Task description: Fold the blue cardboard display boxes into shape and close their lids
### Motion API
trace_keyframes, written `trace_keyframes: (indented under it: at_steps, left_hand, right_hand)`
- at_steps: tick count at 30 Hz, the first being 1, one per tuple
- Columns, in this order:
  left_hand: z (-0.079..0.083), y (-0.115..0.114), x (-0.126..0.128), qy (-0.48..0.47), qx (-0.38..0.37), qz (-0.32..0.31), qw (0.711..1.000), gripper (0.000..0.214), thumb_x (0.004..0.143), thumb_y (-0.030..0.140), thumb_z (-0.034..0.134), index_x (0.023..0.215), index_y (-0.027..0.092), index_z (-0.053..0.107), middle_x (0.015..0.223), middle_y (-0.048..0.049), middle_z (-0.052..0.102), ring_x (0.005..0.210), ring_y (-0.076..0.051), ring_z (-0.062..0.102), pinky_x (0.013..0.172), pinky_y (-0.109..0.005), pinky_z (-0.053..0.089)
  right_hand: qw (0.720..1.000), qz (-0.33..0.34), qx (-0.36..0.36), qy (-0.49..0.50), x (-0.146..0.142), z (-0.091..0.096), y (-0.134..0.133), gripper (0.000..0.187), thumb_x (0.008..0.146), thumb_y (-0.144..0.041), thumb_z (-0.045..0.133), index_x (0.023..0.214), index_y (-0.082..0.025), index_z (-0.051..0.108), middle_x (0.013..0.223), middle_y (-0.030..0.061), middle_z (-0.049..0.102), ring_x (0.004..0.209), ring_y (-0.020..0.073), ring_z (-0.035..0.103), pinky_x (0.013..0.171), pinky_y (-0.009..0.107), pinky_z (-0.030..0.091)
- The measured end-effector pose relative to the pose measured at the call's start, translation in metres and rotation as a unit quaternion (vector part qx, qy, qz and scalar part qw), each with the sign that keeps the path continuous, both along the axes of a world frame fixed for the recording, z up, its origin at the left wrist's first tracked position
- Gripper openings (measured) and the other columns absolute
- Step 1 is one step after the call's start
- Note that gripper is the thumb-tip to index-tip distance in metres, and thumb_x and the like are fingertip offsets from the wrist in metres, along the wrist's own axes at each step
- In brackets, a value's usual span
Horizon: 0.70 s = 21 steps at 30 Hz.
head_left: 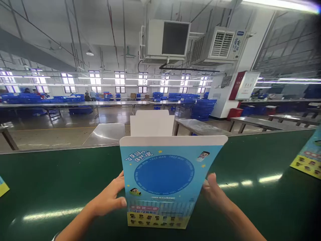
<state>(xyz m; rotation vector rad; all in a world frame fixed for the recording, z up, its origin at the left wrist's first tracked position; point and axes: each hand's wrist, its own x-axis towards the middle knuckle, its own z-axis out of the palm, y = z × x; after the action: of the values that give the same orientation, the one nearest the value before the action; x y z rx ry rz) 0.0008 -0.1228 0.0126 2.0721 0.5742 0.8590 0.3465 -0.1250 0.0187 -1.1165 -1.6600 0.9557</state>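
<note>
A blue printed cardboard box (164, 180) with a dark blue circle and a yellow strip at its bottom stands upright in front of me over the green conveyor belt (50, 180). White flaps stick up at its top and behind it. My left hand (111, 197) grips its left edge, thumb on the front face. My right hand (213, 192) holds its right edge, fingers curled round the side.
Another printed box (308, 157) lies at the belt's right edge and a corner of one (3, 185) at the far left. Metal tables (200, 127) stand beyond the belt. Blue crates (203, 108) are stacked further back, where people stand.
</note>
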Motion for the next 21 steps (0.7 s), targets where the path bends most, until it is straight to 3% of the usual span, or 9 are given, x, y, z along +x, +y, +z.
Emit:
trace_keyframes:
  at_steps: [2,3,6,8,11,14,17,21]
  left_hand:
    - [0.006,0.003,-0.001,-0.014,-0.033,0.033,0.999,0.058,0.085,0.07,0.044,0.103,0.021,0.069,0.113,-0.009,0.066,0.105,-0.031,0.059,0.095,-0.043,0.045]
    - [0.008,0.007,0.0,-0.055,-0.082,0.068,0.993,0.049,0.087,0.063,0.049,0.102,0.02,0.068,0.104,-0.0082,0.069,0.096,-0.028,0.063,0.088,-0.04,0.048]
    - [0.015,0.032,0.002,-0.198,-0.257,0.167,0.931,0.032,0.083,0.037,0.068,0.108,0.019,0.06,0.081,-0.0029,0.071,0.074,-0.02,0.066,0.071,-0.03,0.05]
    - [0.021,0.054,0.002,-0.248,-0.325,0.182,0.894,0.032,0.075,0.022,0.073,0.104,0.016,0.06,0.076,-0.0019,0.07,0.068,-0.017,0.065,0.066,-0.026,0.049]
    - [0.031,0.082,0.004,-0.288,-0.38,0.129,0.87,0.022,0.073,0.021,0.068,0.092,0.013,0.062,0.081,-0.0051,0.07,0.067,-0.018,0.065,0.064,-0.028,0.05]
    - [0.039,0.096,0.011,-0.325,-0.42,0.064,0.845,0.031,0.078,0.037,0.06,0.095,0.011,0.063,0.086,-0.0103,0.07,0.078,-0.025,0.067,0.075,-0.037,0.052]
    - [0.041,0.096,0.02,-0.334,-0.441,0.022,0.833,0.047,0.08,0.047,0.053,0.106,0.009,0.062,0.094,-0.0145,0.07,0.088,-0.032,0.067,0.085,-0.047,0.05]
    - [0.038,0.09,0.02,-0.34,-0.449,0.014,0.827,0.053,0.08,0.045,0.052,0.117,0.007,0.059,0.102,-0.0168,0.069,0.096,-0.036,0.065,0.091,-0.053,0.047]
  right_hand:
    - [0.995,0.088,-0.027,-0.031,-0.003,0.007,-0.012,0.079,0.077,-0.078,0.046,0.128,-0.019,0.057,0.123,0.0174,0.059,0.114,0.0351,0.056,0.092,0.049,0.049]
    - [0.995,0.088,-0.026,-0.043,-0.008,0.009,-0.014,0.079,0.08,-0.073,0.049,0.138,-0.021,0.046,0.131,0.0168,0.053,0.118,0.034,0.053,0.094,0.048,0.048]
    - [0.998,-0.009,-0.01,-0.053,-0.031,0.014,-0.004,0.084,0.086,-0.057,0.051,0.151,-0.026,0.01,0.144,0.0165,0.036,0.125,0.0318,0.048,0.093,0.048,0.05]
    - [0.991,-0.075,0.027,-0.109,-0.047,0.017,0.015,0.088,0.083,-0.052,0.054,0.151,-0.025,0.004,0.147,0.0178,0.03,0.125,0.0327,0.047,0.093,0.051,0.048]
    - [0.947,-0.111,0.154,-0.257,-0.069,0.031,0.051,0.078,0.082,-0.045,0.056,0.148,-0.021,0.021,0.147,0.0164,0.03,0.131,0.0325,0.039,0.103,0.053,0.039]
    - [0.887,-0.076,0.26,-0.373,-0.092,0.053,0.082,0.066,0.083,-0.047,0.059,0.139,-0.019,0.039,0.145,0.013,0.038,0.134,0.0302,0.033,0.109,0.049,0.031]
    - [0.857,-0.057,0.279,-0.43,-0.114,0.071,0.104,0.069,0.082,-0.058,0.06,0.134,-0.016,0.045,0.139,0.0136,0.046,0.13,0.0312,0.037,0.108,0.049,0.029]
    - [0.851,-0.037,0.261,-0.454,-0.134,0.076,0.118,0.061,0.078,-0.065,0.061,0.112,-0.014,0.058,0.116,0.0136,0.06,0.112,0.0312,0.051,0.098,0.047,0.035]
